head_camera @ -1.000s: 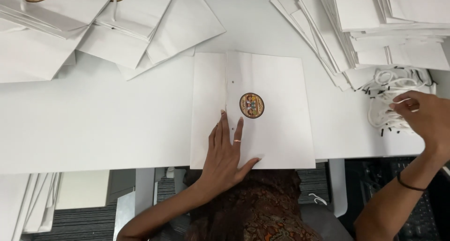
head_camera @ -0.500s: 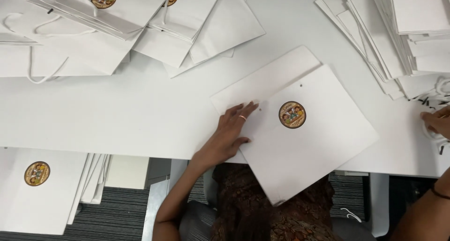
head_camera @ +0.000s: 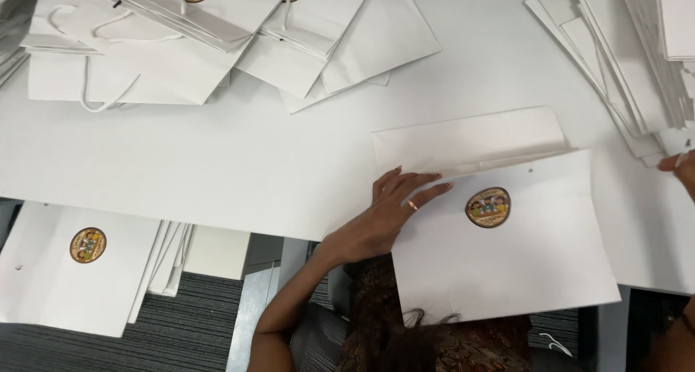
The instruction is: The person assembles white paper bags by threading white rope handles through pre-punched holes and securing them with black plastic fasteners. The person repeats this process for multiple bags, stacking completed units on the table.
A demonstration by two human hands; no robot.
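A flat white paper bag (head_camera: 507, 256) with a round brown sticker (head_camera: 487, 207) lies tilted at the near edge of the white table (head_camera: 217, 169), partly overhanging it. My left hand (head_camera: 387, 216) lies flat on the bag's left upper corner, fingers spread, a ring on one finger. Only the fingertips of my right hand (head_camera: 680, 166) show at the right frame edge, near the bag's upper right corner; what they hold is hidden.
More flat white bags with cord handles lie piled at the back left (head_camera: 166, 46). A stack of folded bags (head_camera: 637, 61) fans out at the back right. Another pile of stickered bags (head_camera: 79, 271) sits below the table's edge at the left, above grey carpet.
The bag has turned and slid right toward the table's edge under my left hand. My right hand left the bundle of cords and now sits at the frame's right edge.
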